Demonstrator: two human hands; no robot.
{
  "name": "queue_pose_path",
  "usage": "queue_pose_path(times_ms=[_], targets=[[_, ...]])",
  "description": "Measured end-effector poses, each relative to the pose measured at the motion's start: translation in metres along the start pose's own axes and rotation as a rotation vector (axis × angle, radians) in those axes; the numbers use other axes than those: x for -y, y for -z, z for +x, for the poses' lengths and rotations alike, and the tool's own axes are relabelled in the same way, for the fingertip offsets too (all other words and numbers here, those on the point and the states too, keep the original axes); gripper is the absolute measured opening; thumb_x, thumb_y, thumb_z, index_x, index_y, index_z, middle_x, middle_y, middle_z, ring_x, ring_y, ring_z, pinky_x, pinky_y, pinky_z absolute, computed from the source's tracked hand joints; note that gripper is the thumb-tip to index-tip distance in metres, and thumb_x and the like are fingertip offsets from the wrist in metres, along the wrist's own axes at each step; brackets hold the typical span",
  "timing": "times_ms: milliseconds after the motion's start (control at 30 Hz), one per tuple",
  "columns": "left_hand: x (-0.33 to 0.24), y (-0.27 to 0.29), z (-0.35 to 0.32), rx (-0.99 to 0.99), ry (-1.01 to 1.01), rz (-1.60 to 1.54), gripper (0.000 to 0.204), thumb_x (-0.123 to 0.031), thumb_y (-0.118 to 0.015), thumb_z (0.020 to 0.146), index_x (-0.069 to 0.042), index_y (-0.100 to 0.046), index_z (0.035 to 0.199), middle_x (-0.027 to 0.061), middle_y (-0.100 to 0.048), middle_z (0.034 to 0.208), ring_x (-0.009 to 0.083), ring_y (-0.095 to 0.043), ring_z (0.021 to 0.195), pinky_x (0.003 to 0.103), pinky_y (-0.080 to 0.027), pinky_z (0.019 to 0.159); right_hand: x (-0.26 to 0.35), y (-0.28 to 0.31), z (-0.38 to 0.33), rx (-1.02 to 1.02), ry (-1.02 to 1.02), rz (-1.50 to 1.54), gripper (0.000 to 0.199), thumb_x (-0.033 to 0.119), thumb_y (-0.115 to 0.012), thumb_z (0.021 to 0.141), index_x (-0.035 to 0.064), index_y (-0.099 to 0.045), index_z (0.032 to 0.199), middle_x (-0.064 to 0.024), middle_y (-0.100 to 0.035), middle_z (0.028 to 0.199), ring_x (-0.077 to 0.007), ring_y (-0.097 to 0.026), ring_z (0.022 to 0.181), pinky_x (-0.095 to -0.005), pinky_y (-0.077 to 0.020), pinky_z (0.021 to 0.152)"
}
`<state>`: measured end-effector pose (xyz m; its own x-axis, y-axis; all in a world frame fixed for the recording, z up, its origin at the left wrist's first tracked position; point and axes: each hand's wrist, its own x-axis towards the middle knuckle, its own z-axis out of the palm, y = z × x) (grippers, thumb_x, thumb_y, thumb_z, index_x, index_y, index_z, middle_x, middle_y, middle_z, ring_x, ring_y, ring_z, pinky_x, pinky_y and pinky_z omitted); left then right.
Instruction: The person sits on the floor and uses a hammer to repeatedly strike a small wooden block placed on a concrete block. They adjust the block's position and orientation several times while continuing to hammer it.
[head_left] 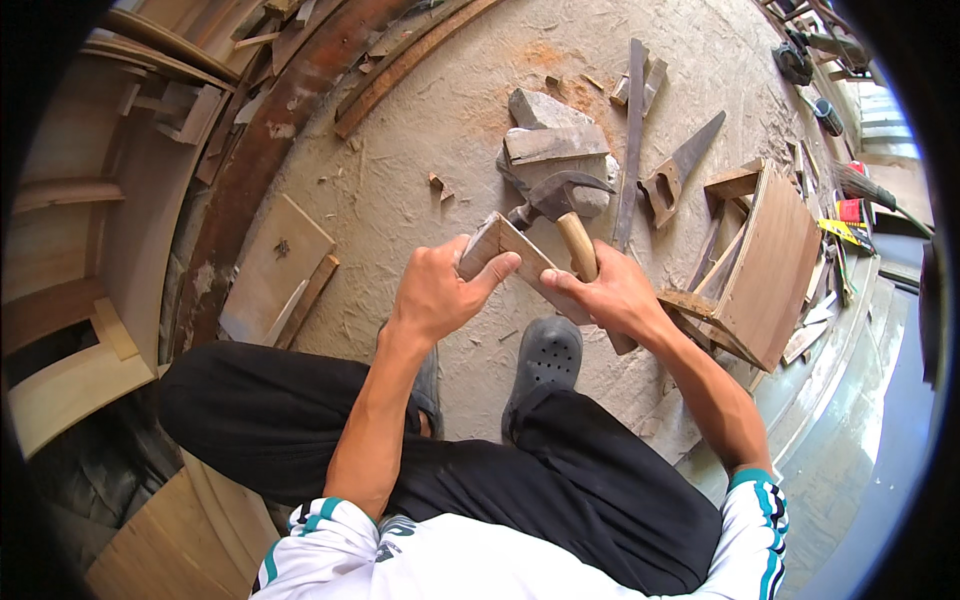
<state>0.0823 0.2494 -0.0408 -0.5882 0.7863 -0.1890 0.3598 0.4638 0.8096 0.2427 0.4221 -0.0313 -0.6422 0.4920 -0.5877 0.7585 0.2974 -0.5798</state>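
Note:
My left hand [432, 290] is closed on one side of an L-shaped wooden corner piece [500, 240], thumb along its edge. My right hand [618, 292] is wrapped round the wooden handle of a claw hammer [575, 240], and its thumb presses against the other side of the corner piece. The hammer's dark metal head points away from me, just beyond the corner piece. Behind it, a wooden block [556, 144] lies on a rough grey stone [548, 108] on the floor.
A handsaw [685, 165] and a long dark strip [630, 150] lie to the right of the stone. Further right stands an open wooden box [775, 270]. At left are a board [275, 265] with a small pile of nails and a wooden cabinet frame [150, 200].

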Motion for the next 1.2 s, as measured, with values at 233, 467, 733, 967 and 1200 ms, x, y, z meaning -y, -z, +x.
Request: queue_pose_path(times_ms=[233,467,733,967,1200], targets=[[-0.005,0.006,0.011,0.019,0.024,0.215,0.044,-0.041,-0.071,0.088,0.002,-0.067,0.091,0.0216,-0.068,0.073,0.0336,-0.069,0.070,0.042,-0.052,0.065,-0.026,-0.034,0.038,0.134,-0.048,0.496,0.060,0.052,-0.079,0.079,0.0004,-0.057,0.099,-0.0072,-0.061,0.073,-0.0124,-0.058,0.054,-0.0283,-0.0479,0.048],[-0.032,0.026,0.031,0.395,0.182,0.094,0.036,-0.033,-0.067,0.088,0.002,-0.067,0.097,0.0218,-0.067,0.084,0.0337,-0.068,0.080,0.043,-0.051,0.074,-0.052,-0.053,0.051,0.030,-0.036,0.536,0.054,0.049,-0.078,0.083,0.0016,-0.057,0.100,-0.0062,-0.058,0.070,-0.0128,-0.057,0.052,-0.0295,-0.0471,0.047],[-0.027,-0.006,0.076,0.479,0.087,0.526,0.035,-0.033,-0.065,0.088,0.001,-0.068,0.095,0.0227,-0.069,0.090,0.0394,-0.067,0.090,0.048,-0.051,0.080,-0.082,-0.045,0.042,-0.322,0.148,0.301,0.040,0.036,-0.068,0.092,-0.0010,-0.061,0.103,-0.0154,-0.065,0.072,-0.0262,-0.064,0.063,-0.0394,-0.0500,0.061],[-0.027,-0.010,0.100,0.527,0.108,0.494,0.037,-0.035,-0.066,0.088,-0.003,-0.069,0.107,0.0214,-0.070,0.090,0.0355,-0.069,0.089,0.045,-0.051,0.081,-0.087,-0.034,0.028,-0.327,0.189,0.375,0.032,0.027,-0.069,0.093,0.0017,-0.058,0.109,-0.0140,-0.061,0.067,-0.0224,-0.062,0.060,-0.0360,-0.0475,0.058],[-0.017,-0.019,0.074,0.340,-0.017,0.430,0.040,-0.031,-0.065,0.089,-0.002,-0.065,0.118,0.0207,-0.069,0.090,0.0338,-0.068,0.082,0.042,-0.051,0.077,-0.066,-0.005,0.016,-0.471,0.398,0.282,0.028,0.020,-0.070,0.092,0.0019,-0.057,0.109,-0.0144,-0.061,0.069,-0.0211,-0.061,0.060,-0.0346,-0.0486,0.059]])
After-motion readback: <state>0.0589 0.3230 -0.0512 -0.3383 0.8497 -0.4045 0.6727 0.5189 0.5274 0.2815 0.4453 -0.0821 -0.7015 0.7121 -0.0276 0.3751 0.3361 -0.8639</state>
